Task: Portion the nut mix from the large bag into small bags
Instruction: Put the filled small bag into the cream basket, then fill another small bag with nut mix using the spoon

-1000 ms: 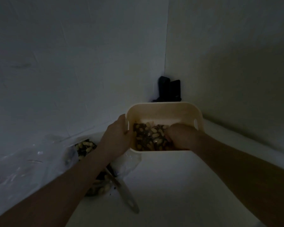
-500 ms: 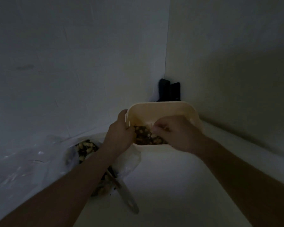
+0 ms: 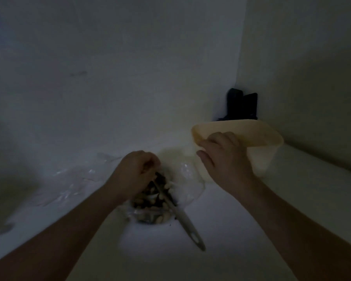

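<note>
head | right hand (image 3: 225, 159) grips tub (image 3: 259, 134) | left hand (image 3: 137, 171) over nuts (image 3: 156, 201)

Cream tub (image 3: 263, 138): smooth matt plastic. Bag (image 3: 188, 179) holding nut mix (image 3: 150, 199): clear, crinkled, glossy film. Utensil handle (image 3: 187, 228): grey, smooth, looks plastic. Table (image 3: 251, 230): white, matt. Walls (image 3: 109, 78): matt.

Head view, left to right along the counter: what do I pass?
Crumpled clear plastic bag → left hand → grey-handled utensil → right hand → cream plastic tub.
</note>
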### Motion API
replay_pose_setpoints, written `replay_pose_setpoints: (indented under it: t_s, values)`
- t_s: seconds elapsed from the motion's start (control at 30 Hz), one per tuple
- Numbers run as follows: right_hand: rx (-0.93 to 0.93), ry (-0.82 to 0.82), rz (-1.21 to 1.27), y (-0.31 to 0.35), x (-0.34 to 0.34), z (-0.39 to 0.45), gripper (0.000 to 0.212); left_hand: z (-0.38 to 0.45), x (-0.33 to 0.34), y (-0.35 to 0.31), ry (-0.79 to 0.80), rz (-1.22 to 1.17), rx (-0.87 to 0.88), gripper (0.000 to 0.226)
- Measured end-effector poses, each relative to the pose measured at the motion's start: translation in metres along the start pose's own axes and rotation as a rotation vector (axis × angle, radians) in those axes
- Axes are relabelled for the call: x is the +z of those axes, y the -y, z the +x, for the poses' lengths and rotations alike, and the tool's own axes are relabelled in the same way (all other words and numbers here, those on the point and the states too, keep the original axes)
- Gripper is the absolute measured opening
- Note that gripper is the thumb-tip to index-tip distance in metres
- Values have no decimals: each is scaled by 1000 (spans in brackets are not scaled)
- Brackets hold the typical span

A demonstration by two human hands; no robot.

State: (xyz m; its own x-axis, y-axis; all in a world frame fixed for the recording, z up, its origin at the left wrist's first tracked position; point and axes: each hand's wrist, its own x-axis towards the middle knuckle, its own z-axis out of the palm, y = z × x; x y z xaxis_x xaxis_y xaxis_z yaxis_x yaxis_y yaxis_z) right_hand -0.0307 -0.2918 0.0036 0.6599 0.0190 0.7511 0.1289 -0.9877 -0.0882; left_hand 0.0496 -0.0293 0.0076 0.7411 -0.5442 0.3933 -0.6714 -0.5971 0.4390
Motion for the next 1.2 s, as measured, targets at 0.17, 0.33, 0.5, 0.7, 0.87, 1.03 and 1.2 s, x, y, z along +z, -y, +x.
replay_pose_setpoints:
  t_s: [0.17,0.33,0.5,0.7,0.87,1.03,1.2]
  values:
    - [-348,225,313,63,15,-27,18,-46,-21,43,358,72,125,27]
    - [-290,604,98,72,36,-38,50,-70,-23,59,360,176,340,41]
    - [-208,700,238,69,44,-44,46,-78,-19,72,282,214,339,33]
    - [-228,618,239,61,51,-37,32,-78,-21,68,111,11,88,37]
    - [-278,687,116,56,25,13,47,-50,-38,50,-110,-74,19,33]
    - [-282,736,90,53,13,32,50,-54,-50,47,5,-225,115,30]
    - [-240,741,13,45,26,-3,42,-75,-44,56,391,-234,1,59]
